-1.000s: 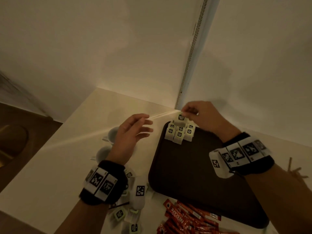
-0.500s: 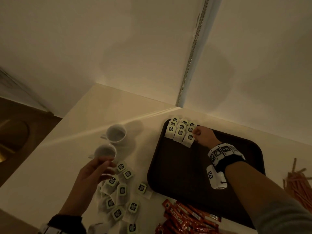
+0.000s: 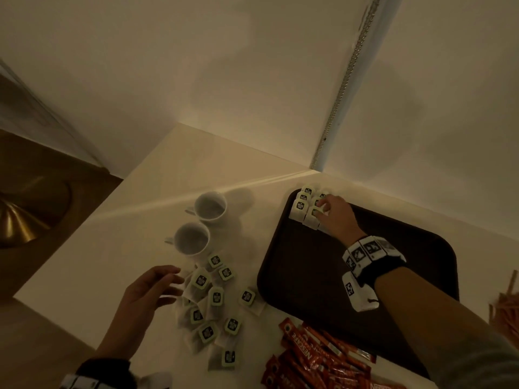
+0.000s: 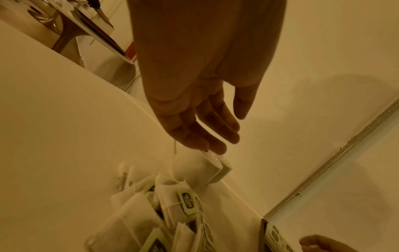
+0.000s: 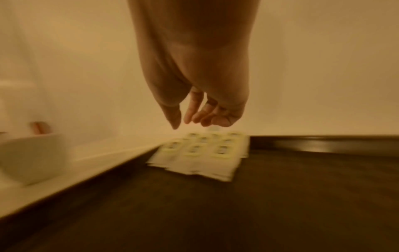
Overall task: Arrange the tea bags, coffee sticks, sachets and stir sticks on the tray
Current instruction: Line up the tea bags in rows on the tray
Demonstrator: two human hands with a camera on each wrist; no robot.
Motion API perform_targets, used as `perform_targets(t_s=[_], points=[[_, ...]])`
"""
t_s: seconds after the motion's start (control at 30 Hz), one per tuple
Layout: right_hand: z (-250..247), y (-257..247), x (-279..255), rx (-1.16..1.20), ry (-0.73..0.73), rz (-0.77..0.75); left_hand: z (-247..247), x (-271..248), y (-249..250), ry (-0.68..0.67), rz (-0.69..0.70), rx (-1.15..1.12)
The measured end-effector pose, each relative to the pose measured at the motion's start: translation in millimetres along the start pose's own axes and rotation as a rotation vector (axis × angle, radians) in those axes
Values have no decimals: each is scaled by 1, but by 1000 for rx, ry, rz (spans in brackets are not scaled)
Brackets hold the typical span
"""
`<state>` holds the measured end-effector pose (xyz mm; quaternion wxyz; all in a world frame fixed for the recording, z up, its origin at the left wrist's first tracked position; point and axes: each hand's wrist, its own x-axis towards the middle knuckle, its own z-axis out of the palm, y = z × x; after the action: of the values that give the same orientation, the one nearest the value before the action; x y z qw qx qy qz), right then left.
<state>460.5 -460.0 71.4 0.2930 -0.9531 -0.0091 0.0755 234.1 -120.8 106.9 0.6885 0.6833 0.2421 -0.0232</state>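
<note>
1. My right hand (image 3: 338,217) is at the upper left corner of the brown tray (image 3: 421,248), fingers loosely spread and holding nothing. The fingertips sit at the neat block of tea bags (image 3: 304,207); the wrist view is too blurred to say if they touch.
2. My left hand (image 3: 146,296) hovers at lower left, fingers straight and empty, just beside the loose tea bags (image 3: 216,299) scattered on the table (image 3: 112,248).
3. To do this step well, I'd pinch one loose bag by its paper body, not the tag, since the strings look likely to tangle, and lay it flush against the existing rows.
4. The red coffee sticks (image 3: 314,357) lie off the tray at the bottom edge; the stir sticks (image 3: 505,304) are at the far right.
5. Two white cups (image 3: 202,226) stand close to the pile, so I'd keep my wrist low and clear of them.
6. The pale table sits in a corner of plain walls, dimly lit.
</note>
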Motion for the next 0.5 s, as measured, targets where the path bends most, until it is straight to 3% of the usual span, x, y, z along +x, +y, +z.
perform_targets(t_s=[0.13,0.2,0.3,0.4,0.5], points=[[39,-58,-42,-39,-346,-389,1,-2,2,8,-9,3],[66,-83,-55,-123,-526,-493,4,-3,4,7,-5,4],[105,-111,-64,-270,-622,-555,6,-6,8,10,4,-4],[124,-124,-65,-323,-676,-498,5,-10,10,3,23,-4],[131,-127,-68,-361,-648,-498,0,-16,8,-5,28,-9]])
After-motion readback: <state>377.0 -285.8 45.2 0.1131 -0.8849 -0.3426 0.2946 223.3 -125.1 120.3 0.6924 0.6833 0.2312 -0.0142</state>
